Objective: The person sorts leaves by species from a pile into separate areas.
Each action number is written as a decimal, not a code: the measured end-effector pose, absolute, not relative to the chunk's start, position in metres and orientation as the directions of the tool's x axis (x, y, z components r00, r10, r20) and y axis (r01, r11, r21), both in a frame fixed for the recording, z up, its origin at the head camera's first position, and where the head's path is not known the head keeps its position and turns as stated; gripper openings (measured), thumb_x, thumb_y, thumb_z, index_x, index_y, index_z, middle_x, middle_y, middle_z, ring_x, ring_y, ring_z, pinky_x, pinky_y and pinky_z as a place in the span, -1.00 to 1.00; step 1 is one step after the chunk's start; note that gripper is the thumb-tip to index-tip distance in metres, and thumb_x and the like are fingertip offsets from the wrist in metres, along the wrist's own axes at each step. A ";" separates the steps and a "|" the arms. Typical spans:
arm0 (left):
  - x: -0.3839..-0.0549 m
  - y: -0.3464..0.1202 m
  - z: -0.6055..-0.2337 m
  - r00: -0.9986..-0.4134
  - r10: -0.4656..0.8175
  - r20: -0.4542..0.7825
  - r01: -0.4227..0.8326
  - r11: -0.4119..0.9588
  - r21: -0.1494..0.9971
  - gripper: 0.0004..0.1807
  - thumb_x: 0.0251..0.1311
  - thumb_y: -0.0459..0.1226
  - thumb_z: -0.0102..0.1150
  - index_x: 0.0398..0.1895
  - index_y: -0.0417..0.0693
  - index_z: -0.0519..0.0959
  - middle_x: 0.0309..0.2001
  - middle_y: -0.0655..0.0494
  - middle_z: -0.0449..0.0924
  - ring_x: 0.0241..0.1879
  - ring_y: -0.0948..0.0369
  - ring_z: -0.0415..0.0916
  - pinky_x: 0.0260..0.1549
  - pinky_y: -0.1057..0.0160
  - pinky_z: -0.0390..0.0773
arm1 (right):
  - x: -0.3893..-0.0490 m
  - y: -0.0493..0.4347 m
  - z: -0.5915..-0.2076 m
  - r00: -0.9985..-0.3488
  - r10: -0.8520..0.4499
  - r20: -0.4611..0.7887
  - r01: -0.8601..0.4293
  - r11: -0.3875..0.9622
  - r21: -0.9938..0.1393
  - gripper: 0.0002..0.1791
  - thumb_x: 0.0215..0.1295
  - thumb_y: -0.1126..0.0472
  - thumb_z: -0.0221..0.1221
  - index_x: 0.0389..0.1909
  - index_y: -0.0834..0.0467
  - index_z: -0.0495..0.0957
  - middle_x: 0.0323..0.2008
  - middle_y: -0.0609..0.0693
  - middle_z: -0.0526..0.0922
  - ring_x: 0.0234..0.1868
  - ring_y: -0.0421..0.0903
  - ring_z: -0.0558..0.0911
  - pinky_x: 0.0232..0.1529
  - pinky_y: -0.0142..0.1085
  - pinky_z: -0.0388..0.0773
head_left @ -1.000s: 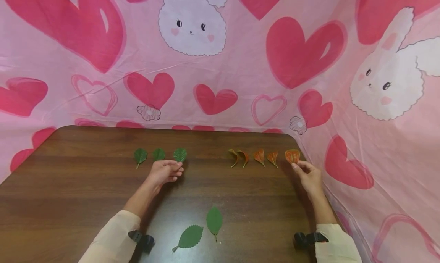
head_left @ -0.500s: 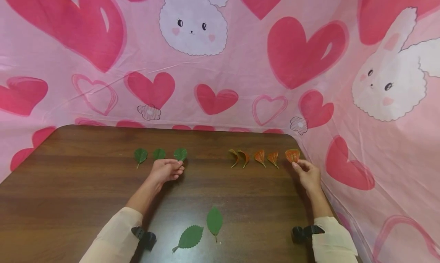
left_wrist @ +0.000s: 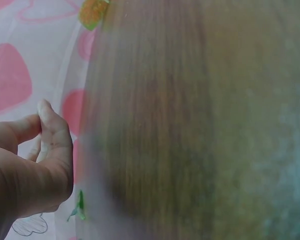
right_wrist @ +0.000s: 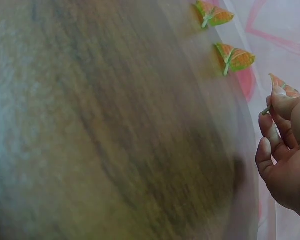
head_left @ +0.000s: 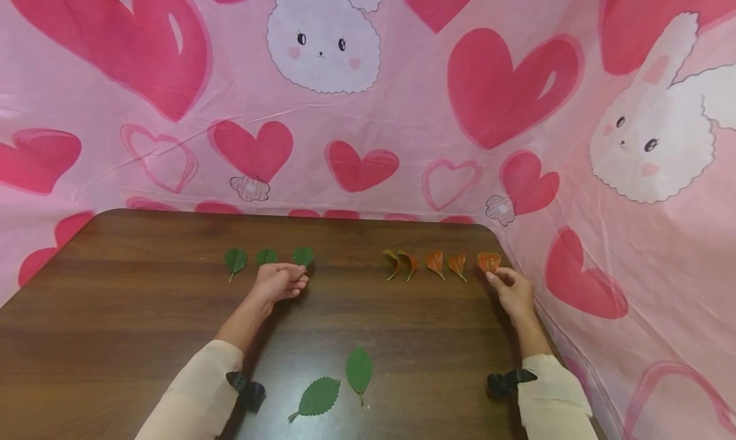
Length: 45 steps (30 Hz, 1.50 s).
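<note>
Near the far side of the table, my left hand (head_left: 280, 283) pinches the lower end of a small round green leaf (head_left: 303, 256) between thumb and finger. In the left wrist view that leaf is hidden behind the fingers. Left of it lie a second green leaf (head_left: 266, 256), partly covered by the hand, and a third green leaf (head_left: 235, 260). At the table's right edge, my right hand (head_left: 513, 291) pinches an orange leaf (head_left: 489, 261) by its stem; the right wrist view shows the stem (right_wrist: 266, 109) poking out between thumb and fingers.
Several orange-brown leaves (head_left: 434, 264) lie in a row left of the right hand, two curled. Closer to me, a toothed green leaf (head_left: 319, 396) and a smooth-looking oval leaf (head_left: 359, 370) lie on the brown wooden table (head_left: 144, 312). A pink heart-print cloth (head_left: 402, 114) hangs behind and at right.
Both forearms have shifted slightly inward, the right one a little more. The pinched orange leaf has tipped slightly. The leaves lying on the table have not moved.
</note>
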State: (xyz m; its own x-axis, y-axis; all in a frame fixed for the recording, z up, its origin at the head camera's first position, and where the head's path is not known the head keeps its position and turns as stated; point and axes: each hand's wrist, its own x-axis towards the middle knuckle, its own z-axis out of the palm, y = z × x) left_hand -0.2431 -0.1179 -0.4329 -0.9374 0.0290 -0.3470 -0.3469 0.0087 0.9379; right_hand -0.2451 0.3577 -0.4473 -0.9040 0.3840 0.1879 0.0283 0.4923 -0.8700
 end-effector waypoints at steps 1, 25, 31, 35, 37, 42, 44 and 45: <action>-0.244 -0.118 -0.433 -0.937 0.026 -0.349 -0.349 0.005 0.937 -0.61 0.45 -0.30 0.09 0.13 -0.50 0.48 -0.56 0.32 0.66 -0.53 0.48 0.57 -0.49 0.50 0.57 | -0.246 0.358 -0.448 -0.905 0.380 0.190 0.028 0.500 -0.866 -0.71 0.35 0.38 0.26 -0.04 0.53 0.58 -0.61 -0.66 0.42 -0.42 -0.61 0.39 -0.31 -0.70 0.36; -0.256 -0.121 -0.443 -0.926 -0.019 -0.376 -0.376 -0.010 0.927 -0.65 0.45 -0.34 0.07 0.08 -0.54 0.51 -0.62 0.29 0.64 -0.60 0.47 0.56 -0.53 0.51 0.58 | -0.259 0.358 -0.457 -0.899 0.350 0.265 0.039 0.665 -0.746 -0.75 0.30 0.37 0.31 -0.12 0.50 0.64 -0.14 0.45 0.70 -0.46 -0.67 0.30 -0.34 -0.72 0.26; -0.256 -0.123 -0.442 -0.927 -0.027 -0.374 -0.374 -0.003 0.927 -0.67 0.45 -0.35 0.06 0.06 -0.53 0.51 -0.63 0.30 0.63 -0.61 0.47 0.55 -0.54 0.51 0.58 | -0.261 0.360 -0.457 -0.908 0.331 0.255 0.045 0.685 -0.727 -0.75 0.32 0.35 0.30 -0.12 0.49 0.65 -0.14 0.44 0.71 -0.45 -0.64 0.32 -0.35 -0.71 0.26; -0.255 -0.125 -0.441 -0.927 -0.018 -0.375 -0.375 0.001 0.927 -0.65 0.46 -0.35 0.05 0.09 -0.54 0.49 -0.63 0.30 0.63 -0.60 0.47 0.56 -0.54 0.51 0.58 | -0.260 0.360 -0.455 -0.915 0.321 0.244 0.052 0.694 -0.718 -0.74 0.32 0.34 0.31 -0.12 0.49 0.65 -0.14 0.44 0.71 -0.42 -0.55 0.39 -0.36 -0.72 0.25; -0.255 -0.126 -0.441 -0.926 -0.014 -0.376 -0.376 0.004 0.926 -0.65 0.46 -0.35 0.04 0.09 -0.55 0.48 -0.62 0.29 0.63 -0.60 0.47 0.56 -0.53 0.51 0.58 | -0.260 0.359 -0.454 -0.917 0.317 0.241 0.054 0.700 -0.712 -0.74 0.32 0.33 0.31 -0.12 0.49 0.65 -0.13 0.43 0.72 -0.39 -0.47 0.45 -0.35 -0.70 0.26; -0.259 -0.125 -0.445 -0.925 -0.014 -0.380 -0.380 -0.001 0.925 -0.66 0.45 -0.36 0.05 0.08 -0.55 0.49 -0.64 0.29 0.62 -0.61 0.47 0.56 -0.53 0.51 0.58 | -0.261 0.359 -0.453 -0.922 0.309 0.236 0.053 0.701 -0.711 -0.73 0.32 0.33 0.31 -0.11 0.49 0.65 -0.13 0.43 0.72 -0.38 -0.47 0.46 -0.34 -0.69 0.27; -0.261 -0.125 -0.446 -0.923 -0.018 -0.384 -0.384 -0.004 0.923 -0.67 0.44 -0.36 0.06 0.05 -0.53 0.51 -0.65 0.29 0.62 -0.62 0.46 0.56 -0.53 0.50 0.59 | -0.261 0.359 -0.454 -0.921 0.308 0.237 0.053 0.704 -0.708 -0.74 0.31 0.34 0.31 -0.12 0.48 0.65 -0.14 0.42 0.72 -0.40 -0.51 0.43 -0.34 -0.69 0.27; -0.262 -0.124 -0.447 -0.922 -0.020 -0.386 -0.386 -0.002 0.923 -0.68 0.44 -0.36 0.07 0.04 -0.53 0.52 -0.65 0.28 0.61 -0.62 0.46 0.56 -0.54 0.50 0.59 | -0.262 0.360 -0.454 -0.921 0.306 0.240 0.053 0.709 -0.703 -0.74 0.30 0.34 0.31 -0.12 0.48 0.65 -0.15 0.42 0.72 -0.40 -0.50 0.43 -0.34 -0.68 0.28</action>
